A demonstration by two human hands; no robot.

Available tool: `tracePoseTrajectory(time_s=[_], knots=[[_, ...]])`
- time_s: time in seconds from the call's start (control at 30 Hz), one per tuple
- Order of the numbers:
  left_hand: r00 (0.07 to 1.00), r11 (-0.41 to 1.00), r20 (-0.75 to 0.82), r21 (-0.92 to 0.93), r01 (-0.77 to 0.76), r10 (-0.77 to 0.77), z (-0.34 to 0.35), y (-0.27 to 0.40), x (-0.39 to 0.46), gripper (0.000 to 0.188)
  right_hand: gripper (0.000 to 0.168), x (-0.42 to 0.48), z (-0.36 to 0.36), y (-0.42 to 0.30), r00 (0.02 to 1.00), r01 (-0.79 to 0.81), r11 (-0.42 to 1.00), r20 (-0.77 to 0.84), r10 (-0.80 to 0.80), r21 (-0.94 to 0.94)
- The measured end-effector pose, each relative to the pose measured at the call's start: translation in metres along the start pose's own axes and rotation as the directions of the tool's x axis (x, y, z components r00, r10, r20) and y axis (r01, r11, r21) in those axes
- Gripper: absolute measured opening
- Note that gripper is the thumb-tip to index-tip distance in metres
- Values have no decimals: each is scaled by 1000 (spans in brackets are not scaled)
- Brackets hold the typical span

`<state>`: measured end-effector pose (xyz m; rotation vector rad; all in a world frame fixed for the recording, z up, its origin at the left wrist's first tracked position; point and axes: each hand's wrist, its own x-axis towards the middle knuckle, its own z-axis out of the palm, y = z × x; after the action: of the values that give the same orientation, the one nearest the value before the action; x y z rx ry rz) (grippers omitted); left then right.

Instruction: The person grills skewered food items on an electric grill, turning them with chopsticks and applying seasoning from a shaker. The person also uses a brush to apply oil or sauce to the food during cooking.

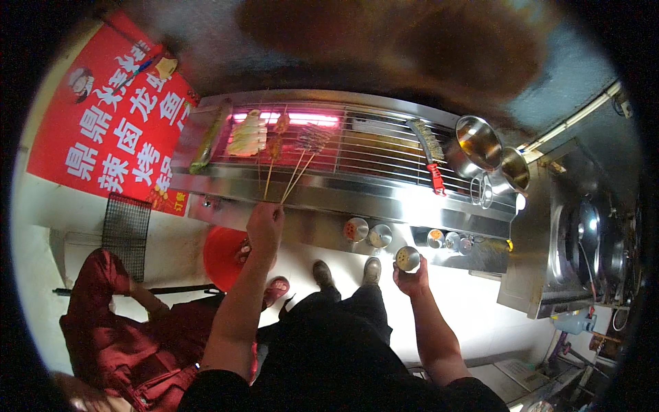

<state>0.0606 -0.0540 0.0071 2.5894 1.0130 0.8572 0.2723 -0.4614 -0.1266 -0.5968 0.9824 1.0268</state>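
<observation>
My left hand point(265, 225) is closed around the stick ends of skewers with small dark meat pieces point(315, 138), which lie over the glowing left part of the grill point(378, 164). Beside them a browned skewer point(276, 147) runs down to the same hand; whether its stick is gripped I cannot tell. Pale sliced food point(248, 135), apparently skewered, lies further left on the bars. In my right hand point(413, 280) is a metal seasoning shaker point(408, 258) with a perforated top, held in front of the counter, apart from the food.
A wire brush point(430, 149) rests on the grill near steel pots point(476, 147). More shakers point(380, 236) line the front ledge. A red bucket point(224, 257) stands at lower left, near a seated person in dark red clothes point(134, 340). A wok station point(582, 232) is at right.
</observation>
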Motion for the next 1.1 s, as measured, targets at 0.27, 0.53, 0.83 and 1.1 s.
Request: tracePoseTrajectory(time_s=[0.27,0.53,0.83,1.1], knots=[[992,999,128,40,7,-12,-9,8,-5,7,53,95,-25,40,950,-184,983,256,177,5],[986,995,147,84,62,-74,-16,11,0,9,51,138,72,114,928,-223,971,286,238,-84],[996,999,89,52,11,-16,-24,5,3,10,55,107,119,121,923,-224,972,304,237,-77],[998,1000,57,-27,-17,18,-20,3,5,10,68,-82,104,115,932,-237,948,226,284,-213]])
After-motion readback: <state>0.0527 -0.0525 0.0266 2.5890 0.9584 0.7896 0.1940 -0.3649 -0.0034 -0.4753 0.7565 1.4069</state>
